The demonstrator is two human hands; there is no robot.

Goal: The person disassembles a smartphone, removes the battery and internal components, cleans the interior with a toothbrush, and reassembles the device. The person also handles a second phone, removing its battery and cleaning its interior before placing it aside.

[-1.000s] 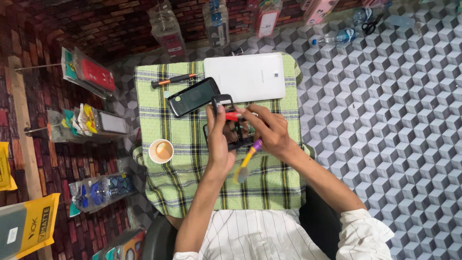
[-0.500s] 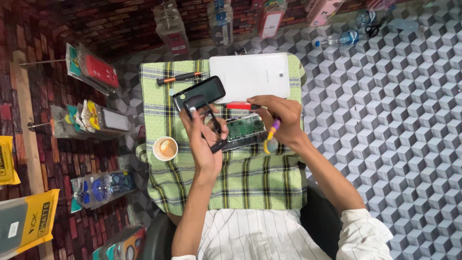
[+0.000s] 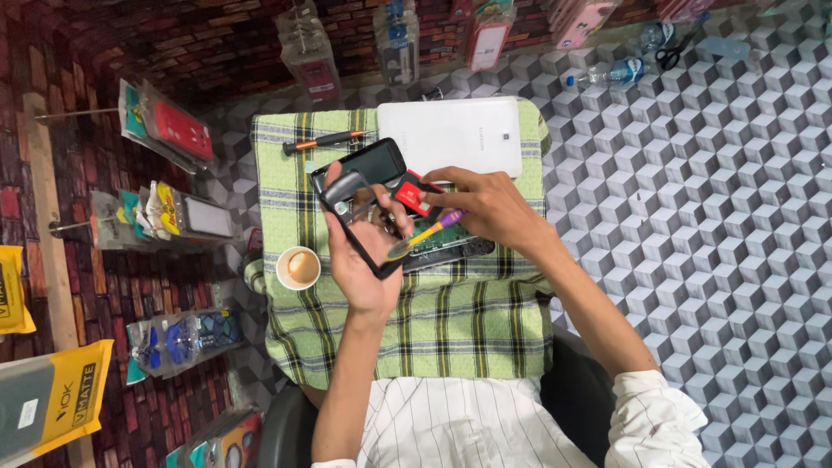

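1. Your left hand (image 3: pixel 362 260) was raised over the green plaid cloth (image 3: pixel 433 321), fingers curled around one black phone frame (image 3: pixel 351 227), a thin open rectangle gripped along its lower edge.
2. Your right hand (image 3: pixel 490 208) pinched one small tool with a purple and yellow handle (image 3: pixel 431 232); its tip pointed left toward the frame and ended just beside your left thumb.
3. One red and black piece (image 3: pixel 414 192) sat at the fingertips of your right hand; whether those fingers held it or only touched it, I cannot tell.
4. One opened phone body (image 3: pixel 446 250), its inner board showing, lay on the cloth under the tool, partly hidden by both hands.
5. One dark phone (image 3: pixel 374 161) lay face up just above your left fingers, tilted, touching the frame's upper corner in this view.
6. One white tablet (image 3: pixel 451 137) lay at the far edge of the cloth, beside the dark phone.
7. One screwdriver with a black and orange handle (image 3: pixel 322 140) lay at the far left of the cloth, well apart from your hands.
8. One paper cup (image 3: pixel 298 267) of a light brown drink stood at the cloth's left edge, near your left wrist.
9. Two plastic bottles (image 3: pixel 611 73) lay on the patterned floor at the upper right, with one pair of scissors (image 3: pixel 669 54) beside them.
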